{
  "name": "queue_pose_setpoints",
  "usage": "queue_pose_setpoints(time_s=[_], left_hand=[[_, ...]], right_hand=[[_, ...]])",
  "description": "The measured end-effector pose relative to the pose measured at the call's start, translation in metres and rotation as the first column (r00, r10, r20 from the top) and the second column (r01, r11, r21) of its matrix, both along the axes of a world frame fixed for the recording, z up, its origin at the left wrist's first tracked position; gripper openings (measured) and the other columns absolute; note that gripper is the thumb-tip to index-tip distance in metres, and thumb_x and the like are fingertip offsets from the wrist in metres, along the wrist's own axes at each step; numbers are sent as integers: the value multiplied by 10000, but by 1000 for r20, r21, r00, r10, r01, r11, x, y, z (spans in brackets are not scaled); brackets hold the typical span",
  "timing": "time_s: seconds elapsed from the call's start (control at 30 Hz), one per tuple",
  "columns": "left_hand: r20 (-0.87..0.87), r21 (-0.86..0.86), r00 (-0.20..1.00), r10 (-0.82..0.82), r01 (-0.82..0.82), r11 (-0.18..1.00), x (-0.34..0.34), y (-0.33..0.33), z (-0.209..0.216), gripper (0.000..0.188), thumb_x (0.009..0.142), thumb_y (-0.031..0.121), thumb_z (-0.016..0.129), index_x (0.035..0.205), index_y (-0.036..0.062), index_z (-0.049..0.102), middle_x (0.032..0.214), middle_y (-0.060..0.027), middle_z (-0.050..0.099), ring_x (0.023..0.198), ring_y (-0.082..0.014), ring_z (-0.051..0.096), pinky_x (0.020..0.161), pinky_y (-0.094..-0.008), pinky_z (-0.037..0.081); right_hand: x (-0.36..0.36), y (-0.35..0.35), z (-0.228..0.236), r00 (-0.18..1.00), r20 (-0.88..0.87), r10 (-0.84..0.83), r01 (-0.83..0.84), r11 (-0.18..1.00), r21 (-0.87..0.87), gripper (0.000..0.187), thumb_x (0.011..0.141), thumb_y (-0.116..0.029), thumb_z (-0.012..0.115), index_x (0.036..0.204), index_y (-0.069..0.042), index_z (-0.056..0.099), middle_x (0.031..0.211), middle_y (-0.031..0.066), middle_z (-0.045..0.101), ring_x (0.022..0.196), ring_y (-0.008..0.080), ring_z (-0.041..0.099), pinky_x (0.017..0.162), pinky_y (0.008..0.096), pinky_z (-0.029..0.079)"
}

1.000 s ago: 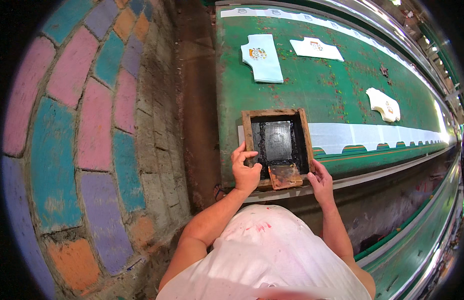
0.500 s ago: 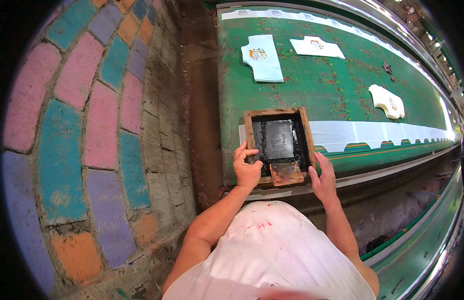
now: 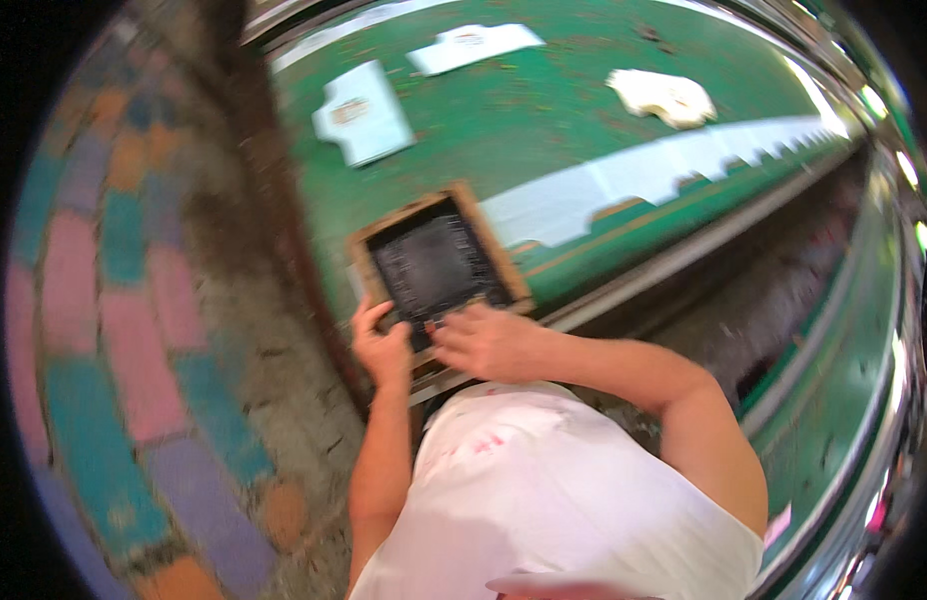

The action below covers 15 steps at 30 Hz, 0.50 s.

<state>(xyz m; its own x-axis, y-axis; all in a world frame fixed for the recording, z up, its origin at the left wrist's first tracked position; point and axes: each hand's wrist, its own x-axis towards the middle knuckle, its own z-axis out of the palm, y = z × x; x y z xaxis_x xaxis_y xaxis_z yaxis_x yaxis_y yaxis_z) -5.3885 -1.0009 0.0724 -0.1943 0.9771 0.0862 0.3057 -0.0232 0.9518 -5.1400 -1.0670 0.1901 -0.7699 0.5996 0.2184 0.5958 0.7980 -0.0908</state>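
A screen printing frame (image 3: 494, 243) with wooden sides lies tilted at the near left corner of the green table, its dark, ink-smeared mesh (image 3: 434, 262) facing up. My left hand (image 3: 382, 348) grips the near left corner of the frame, thumb on the inner side and fingers outside. Bent over the near end of the frame, my right hand (image 3: 484, 342) has its fingers closed on the squeegee, which the hand almost wholly covers. Motion blurs the fingertips. Part of a white cloth strip (image 3: 564, 205) runs along the table edge from beside the frame.
Farther back on the green table (image 3: 504, 120) lie a pale blue printed garment piece (image 3: 384, 128), a white printed one (image 3: 474, 48) and a cream stack (image 3: 664, 98). Painted blocks (image 3: 124, 350) stand left. Another green table (image 3: 824, 410) is at right, beyond a gap.
My right hand has left the frame's right side and come across onto the squeegee at the near end. My left hand stays on the frame. The whole view has turned and shifted.
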Motion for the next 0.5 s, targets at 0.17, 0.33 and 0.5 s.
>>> queue_pose_setpoints(time_s=[0.17, 0.33, 0.5], left_hand=[[82, -45, 996, -36, 40, 998, 0, 4, -3, 428, 807, -136, 760, 1213, -13, 815, 1699, -158, 626, 1414, -285, 677, 1180, -395, 527], [13, -50, 999, -50, 50, 997, -5, 8, -12, 386, 844, -101, 760, 1212, -3, 825, 1707, -150, 618, 1435, -282, 674, 1161, -396, 541], [62, 2, 994, -90, 90, 996, -9, 9, -22, 395, 887, -72, 767, 1268, 18, 820, 1725, -130, 596, 1436, -268, 669, 1156, -389, 540]], right_hand=[[-12, 8, -7, 989, -92, 119, -90, 958, 273, 160, 919, -296, 737, 930, -141, 773, 1020, 23, 752, 1056, 237, 723, 888, 398, 540], [-41, 9, 2, 986, 3, 168, -161, 941, 296, 154, 899, -297, 747, 940, -171, 827, 987, -1, 765, 1054, 245, 723, 902, 448, 535], [-72, 5, 17, 962, 135, 236, -265, 925, 271, 232, 968, -287, 725, 1081, -151, 874, 1155, 23, 804, 1167, 273, 724, 1040, 479, 531]])
